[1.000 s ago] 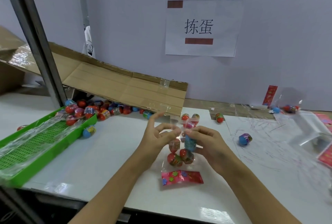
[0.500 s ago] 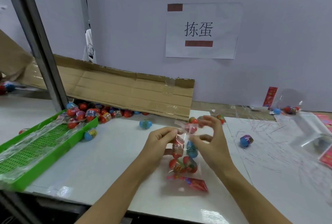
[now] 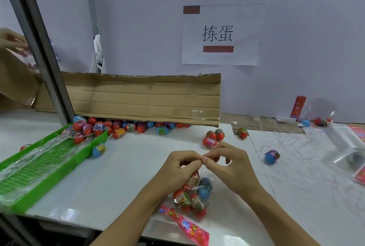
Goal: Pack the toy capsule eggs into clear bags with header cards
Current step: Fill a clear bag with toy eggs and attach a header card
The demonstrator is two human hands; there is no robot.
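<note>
Left hand: the left hand [image 3: 182, 163] was curled over the top of the bag [image 3: 194, 196], fingertips pinching its mouth, likely to keep the neck gathered.
Right hand: the right hand [image 3: 227, 163] met it thumb to thumb, pinching the same bit of film from the other side; the two grips seemed set to close or fold the opening.
Bag: it stood on the table [image 3: 122, 168] just below the hands, full of eggs [image 3: 189, 199], red ones and a blue one, weight resting on the tabletop so the film stayed slack at the neck.
Card: the pink header card [image 3: 185, 224] lay flat just in front of the bag, touching its base; whether attached, I could not tell.
Loose stock: more eggs [image 3: 126, 127] sat heaped under the cardboard [image 3: 146, 99], within easy reach.
Tray: the green tray [image 3: 39, 168] at the left held a few eggs under clear film.
Stage: filling looked done; sealing seemed next.
</note>
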